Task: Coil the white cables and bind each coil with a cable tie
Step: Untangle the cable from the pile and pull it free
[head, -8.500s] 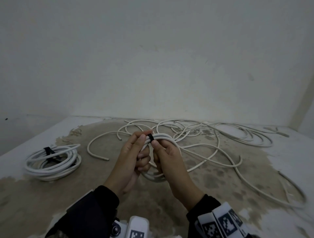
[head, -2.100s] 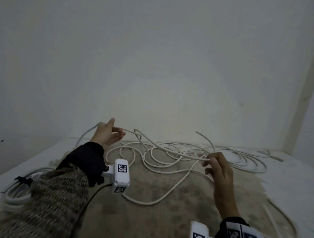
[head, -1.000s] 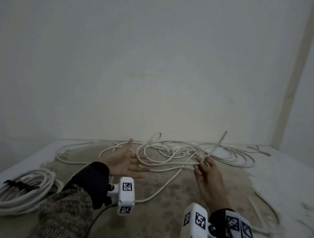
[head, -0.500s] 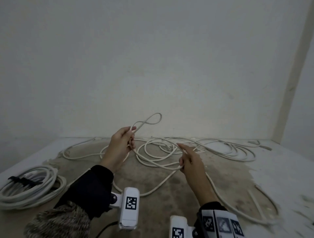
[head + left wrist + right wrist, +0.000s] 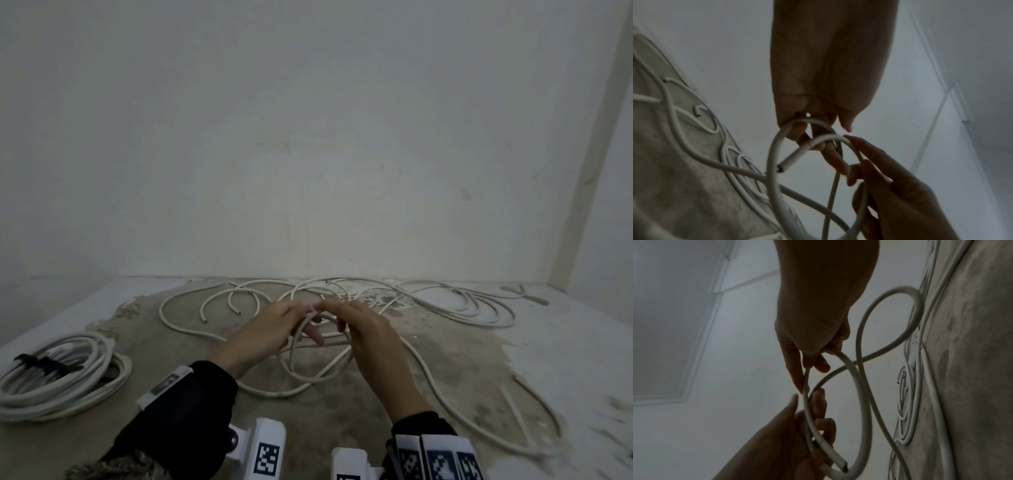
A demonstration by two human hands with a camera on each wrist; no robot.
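Both hands meet above the middle of the floor on one white cable (image 5: 317, 371), which hangs below them in a small loop. My left hand (image 5: 294, 311) pinches the top of the loop; in the left wrist view its fingers (image 5: 797, 129) curl over the strand. My right hand (image 5: 339, 313) grips the same cable just beside it, and its fingers (image 5: 797, 369) curl round the strand in the right wrist view. The cable's cut end (image 5: 782, 168) sticks out below the left hand (image 5: 793, 439). No cable tie is in either hand.
A finished coil (image 5: 68, 380) bound with a black tie (image 5: 44, 363) lies at the left. Several loose white cables (image 5: 445, 305) sprawl over the stained floor (image 5: 171, 349) towards the back wall and right. A thin stick (image 5: 515, 414) lies at the right.
My left hand has come down with its small raised loop and my right hand has moved in to take the same cable. The hands now touch over the middle.
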